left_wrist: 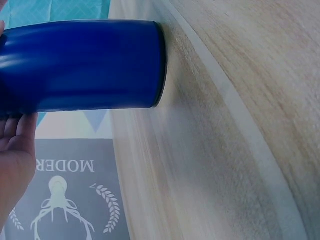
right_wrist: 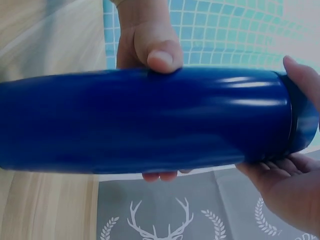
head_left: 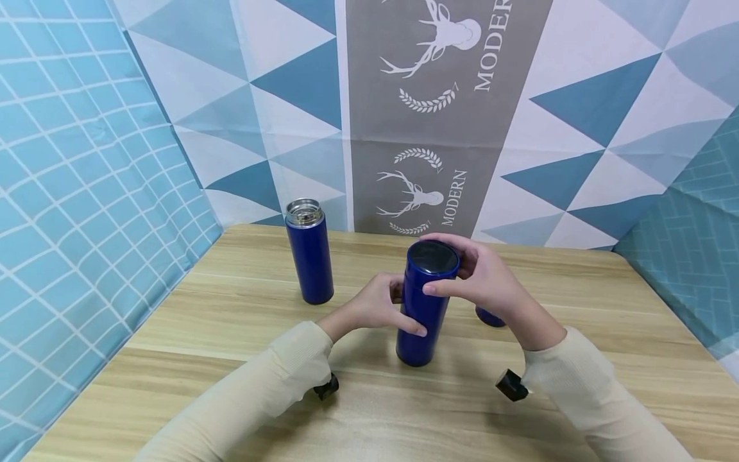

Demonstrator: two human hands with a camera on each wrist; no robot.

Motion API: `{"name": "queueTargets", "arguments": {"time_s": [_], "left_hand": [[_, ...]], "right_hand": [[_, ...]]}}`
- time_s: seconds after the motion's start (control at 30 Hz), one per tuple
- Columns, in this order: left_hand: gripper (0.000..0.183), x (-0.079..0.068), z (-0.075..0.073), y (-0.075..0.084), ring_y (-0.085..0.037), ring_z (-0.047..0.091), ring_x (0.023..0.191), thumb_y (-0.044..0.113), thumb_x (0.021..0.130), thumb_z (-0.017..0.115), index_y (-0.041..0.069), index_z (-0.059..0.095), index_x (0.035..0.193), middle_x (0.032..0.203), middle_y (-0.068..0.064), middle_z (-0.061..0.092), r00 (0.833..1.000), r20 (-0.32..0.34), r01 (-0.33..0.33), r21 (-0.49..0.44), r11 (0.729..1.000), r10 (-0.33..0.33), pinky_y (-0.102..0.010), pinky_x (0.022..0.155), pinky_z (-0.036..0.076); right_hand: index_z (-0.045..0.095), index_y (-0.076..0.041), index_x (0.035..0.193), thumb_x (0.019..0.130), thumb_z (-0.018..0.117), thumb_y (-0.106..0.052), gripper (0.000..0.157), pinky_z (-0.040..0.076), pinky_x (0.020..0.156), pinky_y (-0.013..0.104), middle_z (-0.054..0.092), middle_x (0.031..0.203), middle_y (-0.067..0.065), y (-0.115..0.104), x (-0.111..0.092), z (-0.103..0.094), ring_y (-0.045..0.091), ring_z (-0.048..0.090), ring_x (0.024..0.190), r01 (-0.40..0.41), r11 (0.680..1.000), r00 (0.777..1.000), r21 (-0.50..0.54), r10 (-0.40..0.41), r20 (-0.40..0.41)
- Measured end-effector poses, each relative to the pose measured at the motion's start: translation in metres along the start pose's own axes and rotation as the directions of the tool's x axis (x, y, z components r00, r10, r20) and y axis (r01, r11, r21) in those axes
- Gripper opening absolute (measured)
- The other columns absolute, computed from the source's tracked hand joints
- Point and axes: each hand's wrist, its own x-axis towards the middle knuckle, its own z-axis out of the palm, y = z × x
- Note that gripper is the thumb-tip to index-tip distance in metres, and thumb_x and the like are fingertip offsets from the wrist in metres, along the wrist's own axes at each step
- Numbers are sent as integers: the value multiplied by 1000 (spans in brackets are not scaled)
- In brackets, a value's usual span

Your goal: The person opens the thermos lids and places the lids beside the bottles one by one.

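A dark blue thermos flask (head_left: 420, 321) with a black-topped lid (head_left: 434, 256) stands near the middle of the wooden table, tilted slightly in the head view. My left hand (head_left: 375, 305) grips its body, thumb on the near side and fingers round the back. Up at the lid, my right hand (head_left: 476, 273) holds it between thumb and fingers. The right wrist view shows the seam between lid (right_wrist: 304, 117) and body, with both hands round the flask. In the left wrist view the flask's dark base (left_wrist: 161, 65) is close over the table.
A second blue flask (head_left: 312, 263) stands lidless at the back left, its steel neck bare. Behind my right wrist, a small blue round thing (head_left: 491, 316) is partly hidden. Patterned cloth (head_left: 416, 122) hangs along the table's back edge, and blue tiled cloth (head_left: 75, 160) covers the left side.
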Motion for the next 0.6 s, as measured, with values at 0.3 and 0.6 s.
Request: {"name": "queueTargets", "arguments": {"time_s": [0.3, 0.6], "left_hand": [[57, 0, 0, 1, -8, 68, 89, 6, 64, 87, 4, 63, 116, 109, -14, 72, 1000, -1, 4, 1, 1000, -4, -23, 85, 56], [56, 1, 0, -2, -8, 69, 88, 5, 63, 87, 4, 64, 115, 108, -15, 72, 1000, 3, -10, -12, 1000, 10, -25, 84, 56]], "right_hand": [[49, -8, 137, 79, 77, -9, 64, 54, 92, 24, 57, 132, 23, 6, 6, -7, 30, 62, 114, 38, 999, 996, 31, -40, 85], [47, -4, 137, 80, 76, -8, 64, 55, 92, 27, 63, 127, 12, 11, 11, -13, 18, 64, 110, 83, 994, 983, 73, -94, 158]]}}
